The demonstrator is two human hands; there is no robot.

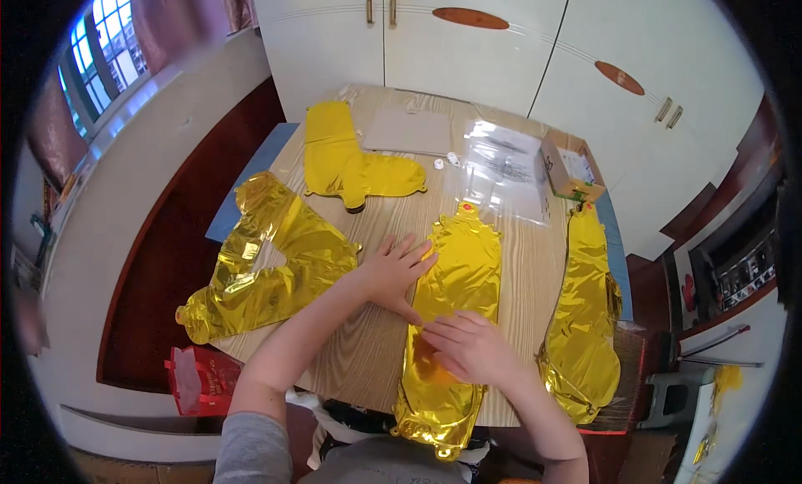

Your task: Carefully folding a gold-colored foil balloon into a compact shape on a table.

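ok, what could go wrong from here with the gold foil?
1. The middle foil piece overhangs the near edge of the table, so it might slip if the left hand and right hand lift.
2. The foil looks thin and wrinkled; pressing could crease it more.
3. The right-hand foil piece lies at the table's edge and could slide off.

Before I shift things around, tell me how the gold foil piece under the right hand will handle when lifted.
The gold foil piece will probably be floppy, since it lies flat and wrinkled. It looks thin, so likely light for its size. Its shiny surface may prove slippery under the right hand.
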